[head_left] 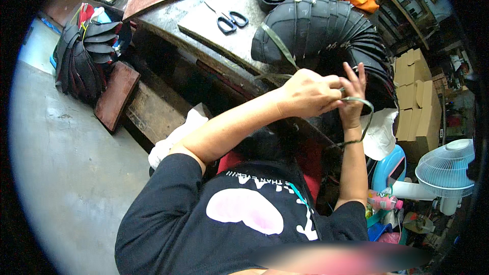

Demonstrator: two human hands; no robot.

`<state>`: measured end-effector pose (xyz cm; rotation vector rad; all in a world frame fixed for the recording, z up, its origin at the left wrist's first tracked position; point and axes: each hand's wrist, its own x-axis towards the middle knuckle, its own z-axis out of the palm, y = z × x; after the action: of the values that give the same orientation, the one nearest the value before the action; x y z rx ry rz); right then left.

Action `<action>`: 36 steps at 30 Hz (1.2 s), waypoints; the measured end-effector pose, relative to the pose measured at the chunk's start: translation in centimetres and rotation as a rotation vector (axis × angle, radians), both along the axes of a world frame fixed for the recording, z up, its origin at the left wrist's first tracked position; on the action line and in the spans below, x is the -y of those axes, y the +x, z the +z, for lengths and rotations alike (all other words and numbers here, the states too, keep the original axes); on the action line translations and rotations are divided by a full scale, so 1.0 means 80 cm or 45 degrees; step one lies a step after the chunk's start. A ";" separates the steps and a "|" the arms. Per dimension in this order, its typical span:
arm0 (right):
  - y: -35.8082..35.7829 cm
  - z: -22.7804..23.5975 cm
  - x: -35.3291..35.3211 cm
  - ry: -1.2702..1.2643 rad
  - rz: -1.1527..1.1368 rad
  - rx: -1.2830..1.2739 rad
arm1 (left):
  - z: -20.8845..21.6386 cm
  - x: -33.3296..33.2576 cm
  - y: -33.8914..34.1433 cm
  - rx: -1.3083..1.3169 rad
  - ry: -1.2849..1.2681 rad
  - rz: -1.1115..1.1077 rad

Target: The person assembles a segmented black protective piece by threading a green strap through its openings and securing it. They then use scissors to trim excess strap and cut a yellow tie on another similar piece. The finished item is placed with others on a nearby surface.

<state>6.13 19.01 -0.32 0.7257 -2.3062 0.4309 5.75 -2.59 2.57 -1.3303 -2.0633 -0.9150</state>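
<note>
Head view: left hand (310,94) and right hand (352,89) together, fingering a green strip (278,42) that loops below them, near black stacked pieces (318,23) on the tabletop (170,15). My worry: slack loop could twist, or weak pinch lets it slip.

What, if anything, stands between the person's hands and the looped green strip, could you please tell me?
Nothing visible does: the left hand pinches at the looped green strip, which also passes against the fingers of the right hand.
</note>
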 end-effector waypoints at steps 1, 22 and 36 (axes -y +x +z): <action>0.000 -0.003 0.001 -0.297 0.121 0.061 | 0.006 0.004 0.002 0.020 -0.042 0.001; 0.054 0.002 -0.033 -1.533 0.436 0.184 | 0.041 0.218 0.098 0.491 -0.346 1.429; 0.107 0.096 0.076 -0.029 0.124 -0.142 | 0.036 0.005 -0.020 -0.008 -0.221 0.010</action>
<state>14.72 12.91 7.34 0.8322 -2.1652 0.4487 4.17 -2.99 5.46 -1.4092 -2.1828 -0.7413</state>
